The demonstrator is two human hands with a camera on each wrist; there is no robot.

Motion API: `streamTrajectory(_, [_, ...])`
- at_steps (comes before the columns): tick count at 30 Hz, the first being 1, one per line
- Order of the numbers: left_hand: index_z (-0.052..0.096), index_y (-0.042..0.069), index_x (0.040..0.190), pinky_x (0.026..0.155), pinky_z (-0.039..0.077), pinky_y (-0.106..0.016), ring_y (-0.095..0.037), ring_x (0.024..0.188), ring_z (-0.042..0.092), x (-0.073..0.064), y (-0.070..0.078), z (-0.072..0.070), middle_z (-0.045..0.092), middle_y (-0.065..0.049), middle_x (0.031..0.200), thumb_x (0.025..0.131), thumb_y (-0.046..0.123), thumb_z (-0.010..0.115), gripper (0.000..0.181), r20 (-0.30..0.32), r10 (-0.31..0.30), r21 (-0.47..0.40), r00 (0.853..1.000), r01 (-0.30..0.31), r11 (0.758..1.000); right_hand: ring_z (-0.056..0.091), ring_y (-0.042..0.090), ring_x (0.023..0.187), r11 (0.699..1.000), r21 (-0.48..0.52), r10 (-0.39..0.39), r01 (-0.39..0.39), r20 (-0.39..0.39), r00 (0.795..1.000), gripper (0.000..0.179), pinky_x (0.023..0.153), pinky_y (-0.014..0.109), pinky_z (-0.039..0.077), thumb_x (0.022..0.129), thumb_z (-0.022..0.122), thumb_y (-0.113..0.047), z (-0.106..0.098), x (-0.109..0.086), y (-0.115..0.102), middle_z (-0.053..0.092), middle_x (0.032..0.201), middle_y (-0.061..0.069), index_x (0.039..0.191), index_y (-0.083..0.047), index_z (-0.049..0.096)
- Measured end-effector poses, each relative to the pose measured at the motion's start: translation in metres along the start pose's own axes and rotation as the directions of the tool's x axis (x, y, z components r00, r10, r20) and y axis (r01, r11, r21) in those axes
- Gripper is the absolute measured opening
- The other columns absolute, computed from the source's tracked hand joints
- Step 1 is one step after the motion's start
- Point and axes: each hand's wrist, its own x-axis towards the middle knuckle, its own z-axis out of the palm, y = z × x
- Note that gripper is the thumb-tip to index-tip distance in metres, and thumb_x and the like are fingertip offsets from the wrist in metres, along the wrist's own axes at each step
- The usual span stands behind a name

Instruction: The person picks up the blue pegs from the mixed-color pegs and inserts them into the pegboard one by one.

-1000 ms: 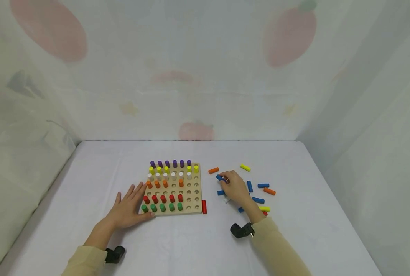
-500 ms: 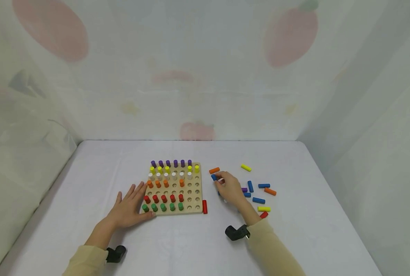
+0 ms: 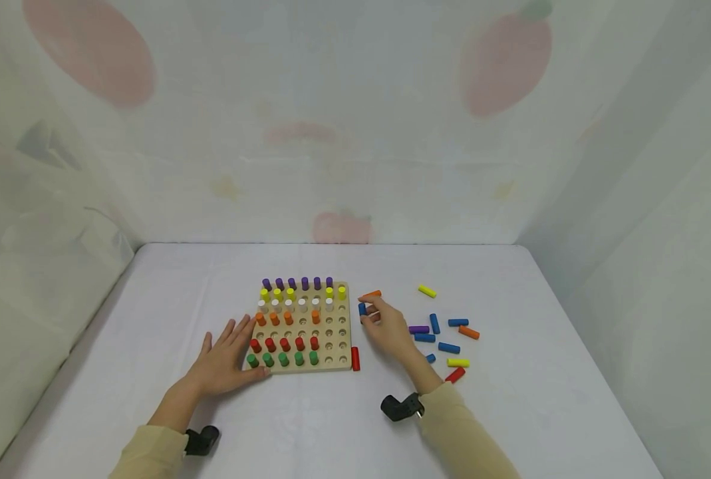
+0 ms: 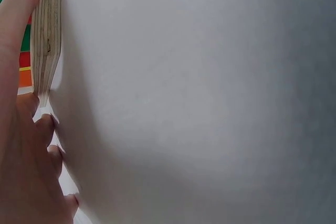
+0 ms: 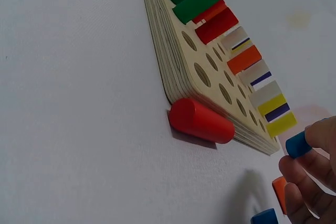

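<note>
since the earlier frames we see the right hand [image 3: 388, 329] has moved left from the loose peg pile toward the pegboard [image 3: 338, 338], carrying a blue peg [image 3: 362, 309] pinched in curled fingertips; the peg now sits just beside the board's right edge, above the table, not in any hole. where the hand was, a purple peg [image 3: 418, 329] and more blue ones are now uncovered. the left hand [image 3: 223, 362] has not shifted: fingers straight and spread, lying flat on the table with the thumb against the board's near left corner, gripping nothing. a red peg [image 3: 354, 358] lies on its side touching the board's right edge. an orange peg [image 3: 372, 295] lies just behind the right hand. surface is a white cloth-covered table [image 3: 511, 412]; pale translucent curtains with faint pink and orange blobs close it in behind and on both sides.
</note>
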Motion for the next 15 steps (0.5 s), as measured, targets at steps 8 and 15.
streamTrajectory(8, [0.015,0.015,0.149,0.102,0.0,-0.07,-0.043,0.138,0.012,0.0,0.0,0.001,0.018,-0.014,0.153,0.069,0.071,0.059,0.107,-0.001,-0.001,0.001,1.0,0.001,1.0,0.065,0.014,0.081,0.999,0.032,-0.019,0.019,0.013,1.0,0.032,0.07,0.025,0.053,0.085,0.064,-0.01,0.011,-0.001,-0.008,0.066,0.094,0.006,0.115,-0.014,0.057])
streamTrajectory(15, [0.015,0.015,0.149,0.102,-0.001,-0.07,-0.043,0.138,0.012,0.001,0.001,0.0,0.018,-0.014,0.153,0.069,0.07,0.06,0.107,0.006,-0.008,-0.006,1.0,0.008,1.0,0.063,0.01,0.077,0.997,0.078,-0.015,0.011,0.049,0.999,0.023,0.063,0.019,0.051,0.088,0.061,-0.016,0.02,-0.001,-0.016,0.066,0.092,0.004,0.11,-0.016,0.057])
